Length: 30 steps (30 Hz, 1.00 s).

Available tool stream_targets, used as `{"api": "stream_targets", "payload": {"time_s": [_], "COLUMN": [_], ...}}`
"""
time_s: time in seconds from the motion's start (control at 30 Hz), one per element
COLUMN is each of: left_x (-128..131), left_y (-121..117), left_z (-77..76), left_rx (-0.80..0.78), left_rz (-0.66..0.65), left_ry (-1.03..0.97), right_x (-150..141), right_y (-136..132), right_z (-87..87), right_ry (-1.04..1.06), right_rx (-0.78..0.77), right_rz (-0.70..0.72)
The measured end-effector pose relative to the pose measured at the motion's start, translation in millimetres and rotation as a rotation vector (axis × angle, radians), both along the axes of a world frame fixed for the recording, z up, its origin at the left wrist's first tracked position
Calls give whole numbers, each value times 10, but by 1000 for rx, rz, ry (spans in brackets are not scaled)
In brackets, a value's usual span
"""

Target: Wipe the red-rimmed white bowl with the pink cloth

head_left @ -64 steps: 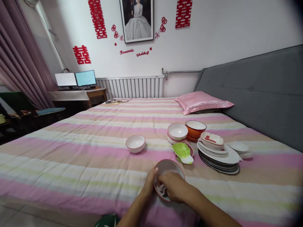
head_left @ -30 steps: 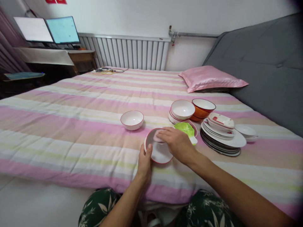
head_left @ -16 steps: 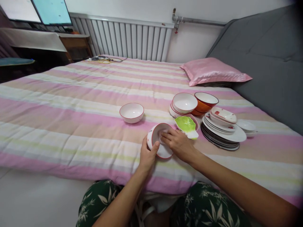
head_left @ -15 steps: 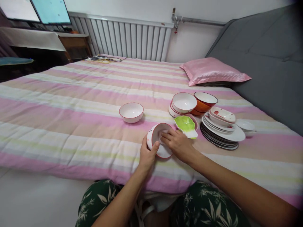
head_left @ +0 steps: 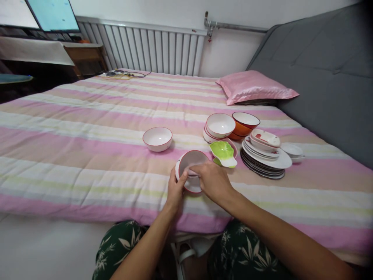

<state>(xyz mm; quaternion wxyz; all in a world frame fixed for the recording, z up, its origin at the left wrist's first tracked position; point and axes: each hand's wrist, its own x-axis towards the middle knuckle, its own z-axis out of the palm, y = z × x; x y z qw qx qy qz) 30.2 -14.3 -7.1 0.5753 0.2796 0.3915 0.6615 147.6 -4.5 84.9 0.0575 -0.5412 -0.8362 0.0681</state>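
Left hand closed on near rim of bowl, tilted above bed edge. Right hand presses pink cloth inside; its grip appears pinched shut.

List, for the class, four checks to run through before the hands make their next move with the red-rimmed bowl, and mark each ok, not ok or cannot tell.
1. Left hand has a grip on the red-rimmed bowl: ok, thumb over the rim.
2. Right hand presses the pink cloth inside the bowl: ok.
3. Bowl is steady on the striped bedcover: cannot tell, it is tilted and the hands hide its base.
4. Bowl is apart from the green leaf dish: ok, but close.
5. Inside of the bowl is clean: cannot tell.
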Motion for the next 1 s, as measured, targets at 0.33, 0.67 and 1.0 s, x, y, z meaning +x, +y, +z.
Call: {"api": "stream_targets", "payload": {"time_s": [0.33,0.67,1.0], "left_x": [11,41,47], "left_y": [2,3,-47], "left_z": [18,79,72], "left_rx": [-40,-47,-49], "left_rz": [-9,-64,-68], "left_ry": [-217,-205,-186], "right_x": [-300,-103,-11], "right_y": [4,-48,-130], "right_z": [-28,-156,-115], "right_ry": [-57,112,160], "right_rx": [68,-27,172], "right_rz": [-36,135,2]}}
